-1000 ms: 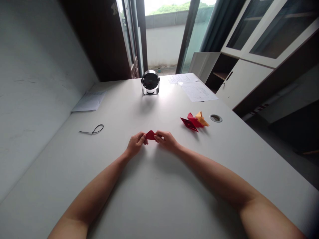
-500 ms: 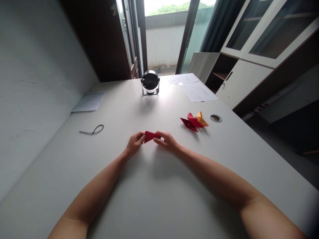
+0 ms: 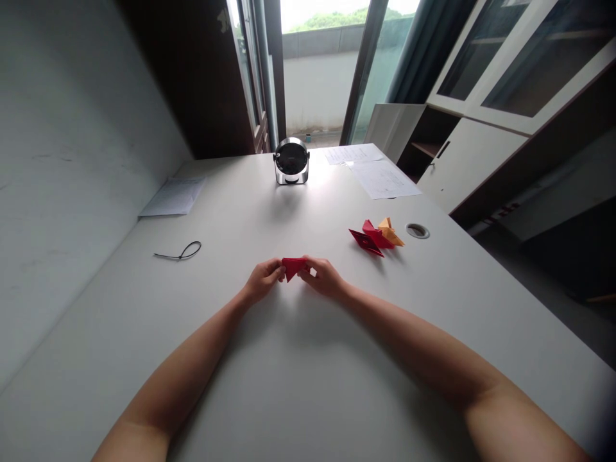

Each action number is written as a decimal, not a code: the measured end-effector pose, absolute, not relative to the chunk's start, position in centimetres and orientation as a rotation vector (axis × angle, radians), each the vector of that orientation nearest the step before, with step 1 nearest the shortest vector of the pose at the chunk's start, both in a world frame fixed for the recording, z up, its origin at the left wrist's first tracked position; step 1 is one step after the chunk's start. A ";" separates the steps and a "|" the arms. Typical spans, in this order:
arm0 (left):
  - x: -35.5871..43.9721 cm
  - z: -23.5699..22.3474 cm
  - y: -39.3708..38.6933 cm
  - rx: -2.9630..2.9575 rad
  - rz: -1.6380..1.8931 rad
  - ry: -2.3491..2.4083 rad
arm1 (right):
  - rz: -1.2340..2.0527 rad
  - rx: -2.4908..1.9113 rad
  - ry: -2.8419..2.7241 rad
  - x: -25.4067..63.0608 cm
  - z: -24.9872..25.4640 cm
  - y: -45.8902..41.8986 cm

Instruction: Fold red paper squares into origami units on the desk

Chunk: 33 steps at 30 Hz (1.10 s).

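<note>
A small folded red paper piece point(image 3: 292, 267) is pinched between both my hands above the middle of the white table point(image 3: 289, 385). My left hand point(image 3: 262, 280) grips its left end with closed fingers. My right hand point(image 3: 323, 277) grips the right end, thumb and fingers pressed together. Part of the paper is hidden by my fingertips. To the right lie finished folded paper shapes, two red ones point(image 3: 371, 239) and an orange one point(image 3: 391, 232), touching each other.
A round metal desk fan point(image 3: 290, 160) stands at the far end. Paper sheets point(image 3: 382, 177) lie at the far right, another sheet point(image 3: 174, 196) by the left wall. A black cable tie point(image 3: 179, 252) lies left. A cable grommet hole point(image 3: 417, 230) is right of the shapes.
The red paper has turned in my fingers, its point now hanging downward instead of upward. Both hands stayed in nearly the same place.
</note>
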<state>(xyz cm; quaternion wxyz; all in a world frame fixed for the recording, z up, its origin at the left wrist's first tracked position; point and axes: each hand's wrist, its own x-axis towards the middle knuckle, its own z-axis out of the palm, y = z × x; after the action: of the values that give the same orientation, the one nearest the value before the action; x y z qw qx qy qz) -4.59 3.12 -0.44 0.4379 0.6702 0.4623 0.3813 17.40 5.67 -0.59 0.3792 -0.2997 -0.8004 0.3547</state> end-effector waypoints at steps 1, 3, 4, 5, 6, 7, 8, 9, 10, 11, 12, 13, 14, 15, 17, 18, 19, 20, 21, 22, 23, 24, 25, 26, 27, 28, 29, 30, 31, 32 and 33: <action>-4.5 -0.4 3.0 1.695 0.934 1.158 | 0.906 -0.771 -2.037 17.4 -0.7 5.7; -4.4 -0.2 2.8 1.761 0.892 1.186 | 0.914 -0.792 -2.031 17.4 -0.8 5.7; -4.3 -0.1 2.8 1.791 0.873 1.204 | 0.918 -0.804 -2.033 17.3 -0.9 5.7; -4.2 -0.1 2.7 1.816 0.858 1.222 | 0.919 -0.820 -2.034 17.3 -0.9 5.7; -4.1 0.0 2.6 1.836 0.848 1.241 | 0.915 -0.839 -2.031 17.3 -0.9 5.7; -4.0 0.1 2.5 1.853 0.845 1.261 | 0.902 -0.865 -2.020 17.3 -0.9 5.7; -3.9 0.2 2.5 1.868 0.843 1.280 | 0.880 -0.895 -2.003 17.3 -0.9 5.7; -3.9 0.3 2.5 1.883 0.842 1.294 | 0.853 -0.927 -1.979 17.3 -0.8 5.7; -3.8 0.4 2.5 1.894 0.842 1.304 | 0.826 -0.955 -1.954 17.3 -0.8 5.7; -3.8 0.5 2.4 1.901 0.841 1.307 | 0.807 -0.976 -1.935 17.3 -0.8 5.7; -3.8 0.6 2.4 1.906 0.838 1.302 | 0.796 -0.989 -1.926 17.3 -0.8 5.8; -3.8 0.7 2.4 1.908 0.838 1.293 | 0.790 -0.994 -1.924 17.3 -0.8 5.8; -3.8 0.8 2.3 1.910 0.840 1.281 | 0.787 -0.994 -1.931 17.3 -0.8 5.8; -3.8 0.8 2.2 1.917 0.847 1.270 | 0.782 -0.992 -1.940 17.3 -0.9 5.8; -3.8 0.7 2.1 1.940 0.863 1.262 | 0.764 -0.985 -1.954 17.3 -1.0 5.8; -3.7 0.6 2.0 1.946 0.874 1.271 | 0.763 -0.976 -1.952 17.2 -1.0 5.8; -3.7 0.5 2.0 1.941 0.885 1.286 | 0.777 -0.958 -1.944 17.2 -1.0 5.8; -3.7 0.3 2.0 1.922 0.898 1.300 | 0.807 -0.930 -1.929 17.1 -0.9 5.7; -3.7 0.2 2.0 1.885 0.919 1.307 | 0.854 -0.894 -1.907 17.0 -0.8 5.7; -3.7 0.1 2.1 1.835 0.943 1.299 | 0.914 -0.850 -1.881 17.0 -0.7 5.7; -3.7 0.0 2.2 1.777 0.972 1.273 | 0.979 -0.805 -1.855 16.9 -0.5 5.7; -3.8 -0.1 2.3 1.716 1.002 1.232 | 1.036 -0.765 -1.830 16.9 -0.3 5.7; -3.8 -0.1 2.4 1.659 1.029 1.181 | 1.081 -0.732 -1.811 16.9 -0.1 5.6; -3.9 -0.1 2.6 1.608 1.052 1.129 | 1.110 -0.709 -1.797 16.9 0.1 5.6; -3.9 -0.1 2.7 1.568 1.070 1.084 | 1.125 -0.691 -1.790 17.0 0.3 5.6; -4.0 0.0 2.8 1.539 1.081 1.048 | 1.130 -0.677 -1.786 17.0 0.4 5.5; -4.0 0.0 2.8 1.520 1.084 1.024 | 1.132 -0.665 -1.788 17.1 0.5 5.4; -4.0 0.0 2.9 1.511 1.081 1.011 | 1.132 -0.653 -1.795 17.2 0.6 5.4; -4.0 0.0 2.9 1.508 1.079 1.010 | 1.125 -0.650 -1.809 17.3 0.7 5.3; -4.1 -0.1 2.9 1.513 1.075 1.018 | 1.101 -0.660 -1.827 17.3 0.7 5.3; -4.1 -0.1 2.8 1.523 1.070 1.033 | 1.057 -0.686 -1.845 17.3 0.6 5.3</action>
<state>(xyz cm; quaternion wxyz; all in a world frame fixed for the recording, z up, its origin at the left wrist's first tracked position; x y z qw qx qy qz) -4.06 2.82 -0.13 0.4850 0.6257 0.4242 0.4396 17.34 5.30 0.64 0.4383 -0.2760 -0.7422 0.4254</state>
